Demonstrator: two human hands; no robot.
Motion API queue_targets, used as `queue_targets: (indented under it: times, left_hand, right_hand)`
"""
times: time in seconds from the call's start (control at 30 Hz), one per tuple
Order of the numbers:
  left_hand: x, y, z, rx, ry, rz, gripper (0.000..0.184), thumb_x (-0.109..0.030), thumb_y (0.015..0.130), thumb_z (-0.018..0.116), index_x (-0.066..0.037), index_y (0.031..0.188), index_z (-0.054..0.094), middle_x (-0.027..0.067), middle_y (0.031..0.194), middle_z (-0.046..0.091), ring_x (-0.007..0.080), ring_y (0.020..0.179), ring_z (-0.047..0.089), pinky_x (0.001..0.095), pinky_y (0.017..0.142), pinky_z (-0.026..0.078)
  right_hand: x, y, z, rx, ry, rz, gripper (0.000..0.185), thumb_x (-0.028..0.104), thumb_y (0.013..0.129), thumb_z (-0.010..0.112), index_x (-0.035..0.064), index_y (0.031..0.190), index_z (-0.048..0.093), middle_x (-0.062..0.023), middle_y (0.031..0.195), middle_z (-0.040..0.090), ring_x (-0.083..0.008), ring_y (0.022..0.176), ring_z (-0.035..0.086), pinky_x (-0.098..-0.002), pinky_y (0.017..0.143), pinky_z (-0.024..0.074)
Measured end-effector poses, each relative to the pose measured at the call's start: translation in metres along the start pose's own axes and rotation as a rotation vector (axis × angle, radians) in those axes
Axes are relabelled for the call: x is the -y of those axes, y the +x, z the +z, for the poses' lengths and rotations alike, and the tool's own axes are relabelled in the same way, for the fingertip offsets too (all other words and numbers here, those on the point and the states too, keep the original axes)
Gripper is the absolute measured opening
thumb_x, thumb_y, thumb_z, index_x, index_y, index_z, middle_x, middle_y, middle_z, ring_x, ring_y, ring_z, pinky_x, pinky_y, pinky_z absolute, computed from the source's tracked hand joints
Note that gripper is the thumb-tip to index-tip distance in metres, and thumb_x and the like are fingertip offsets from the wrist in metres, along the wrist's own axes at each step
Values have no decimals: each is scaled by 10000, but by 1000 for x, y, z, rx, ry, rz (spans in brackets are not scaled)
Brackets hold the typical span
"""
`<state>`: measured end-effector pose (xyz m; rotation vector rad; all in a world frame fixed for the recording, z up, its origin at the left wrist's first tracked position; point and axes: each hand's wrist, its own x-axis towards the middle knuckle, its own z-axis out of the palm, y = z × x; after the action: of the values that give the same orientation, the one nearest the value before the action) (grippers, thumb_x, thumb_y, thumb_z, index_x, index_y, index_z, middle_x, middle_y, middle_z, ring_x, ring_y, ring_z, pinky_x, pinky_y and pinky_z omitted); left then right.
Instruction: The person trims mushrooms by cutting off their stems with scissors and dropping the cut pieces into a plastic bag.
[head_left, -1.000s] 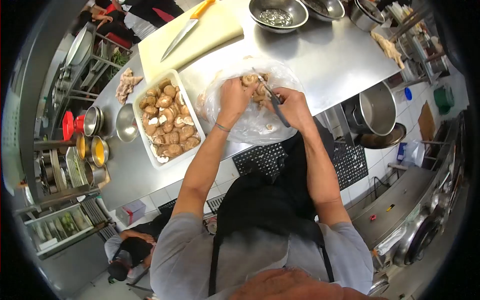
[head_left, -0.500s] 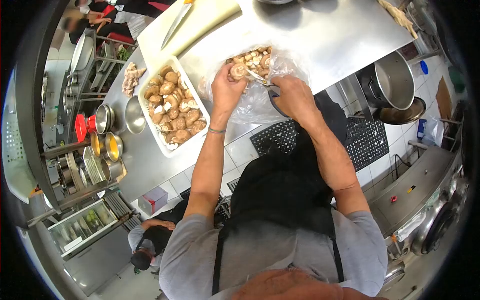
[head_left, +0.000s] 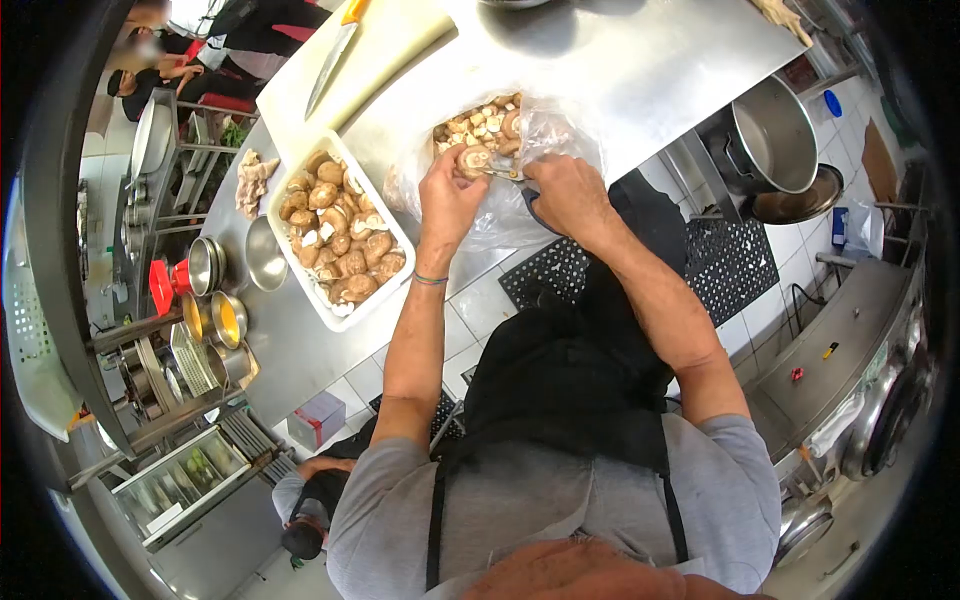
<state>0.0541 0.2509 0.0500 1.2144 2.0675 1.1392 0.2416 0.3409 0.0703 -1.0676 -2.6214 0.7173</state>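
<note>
Now the left fingers [head_left: 443,172] pinch a brown-capped mushroom [head_left: 474,159]; just beyond them, the plastic bag [head_left: 565,128] shows more mushrooms [head_left: 484,125] than a second ago; the right fingers [head_left: 552,171] grip scissors [head_left: 507,169].

No readable text or labels.

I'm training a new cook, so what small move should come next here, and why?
Probably a careful snip with the scissors: the left hand holds a mushroom, and the right hand has the blades right at it.
</note>
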Motion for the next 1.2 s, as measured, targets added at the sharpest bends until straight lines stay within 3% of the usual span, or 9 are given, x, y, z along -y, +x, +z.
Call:
queue_targets:
  times: [0.23, 0.33, 0.43, 0.53, 0.67, 0.7, 0.8, 0.9, 1.2]
  left_hand:
    - [25, 3, 0, -24, -248, -2, 521, -39, 815, 821, 99, 1266, 598, 83, 863, 707, 124, 692, 673, 260, 621, 553]
    - [-5, 3, -17, 30, -571, -214, 439, -237, 941, 763, 66, 1221, 615, 66, 819, 684, 126, 648, 651, 257, 557, 527]
    - [-19, 14, -47, 223, -545, -452, 517, -481, 1038, 580, 16, 1164, 642, 53, 786, 661, 127, 593, 608, 259, 501, 491]
    - [12, 29, -47, 438, -364, -518, 637, -594, 1064, 410, -10, 1139, 653, 51, 767, 651, 121, 550, 567, 260, 465, 463]
    - [7, 24, -27, 64, -618, -516, 575, -443, 1120, 371, 54, 1168, 655, 91, 822, 655, 132, 545, 496, 260, 454, 390]
    - [11, 23, -30, 78, -679, -470, 492, -352, 1129, 381, 69, 1278, 588, 146, 1009, 682, 203, 770, 655, 306, 648, 541]
    - [10, 18, -19, -23, -1037, -384, 419, -248, 1128, 389, 77, 1370, 495, 186, 1236, 640, 264, 1080, 669, 389, 927, 563]
    - [11, 15, -12, -41, -1118, -333, 391, -170, 1116, 401, 74, 1420, 435, 200, 1366, 575, 283, 1228, 604, 434, 1081, 490]
    - [11, 9, -1, -28, -1024, -237, 351, -161, 1115, 406, 46, 1392, 466, 144, 1280, 604, 218, 1133, 613, 400, 1008, 514]
  right_hand:
    - [0, 7, 4, 52, -44, -54, 254, 28, 716, 715, 58, 964, 761, -198, 811, 718, -394, 795, 719, -492, 728, 578]
    - [-1, 9, -1, 60, -78, -109, 294, 46, 721, 742, 61, 1014, 740, -171, 841, 710, -381, 817, 712, -482, 722, 569]
    - [4, 7, -5, 14, -72, -181, 376, 68, 708, 775, 73, 1080, 720, -132, 883, 694, -353, 856, 694, -464, 741, 557]
    - [5, 7, -7, -55, -63, -255, 392, 91, 707, 791, 84, 1093, 719, -119, 916, 683, -332, 884, 678, -455, 774, 551]
    - [1, 5, -14, -107, -42, -185, 374, 132, 725, 814, 92, 1088, 733, -128, 937, 690, -335, 899, 675, -461, 793, 549]
    - [1, 4, -14, -107, -42, -151, 408, 143, 722, 829, 95, 1115, 731, -124, 941, 690, -339, 904, 674, -464, 789, 546]
    - [6, 4, -13, -54, 67, -59, 364, 199, 745, 836, 81, 1076, 741, -134, 940, 697, -360, 921, 676, -472, 788, 548]
    - [15, 5, -9, 2, 72, 1, 343, 148, 716, 802, 57, 1041, 735, -173, 945, 696, -378, 954, 684, -497, 804, 565]
    - [20, 11, -8, 33, 56, 15, 264, 103, 709, 755, 25, 961, 741, -200, 856, 691, -387, 895, 700, -515, 764, 573]
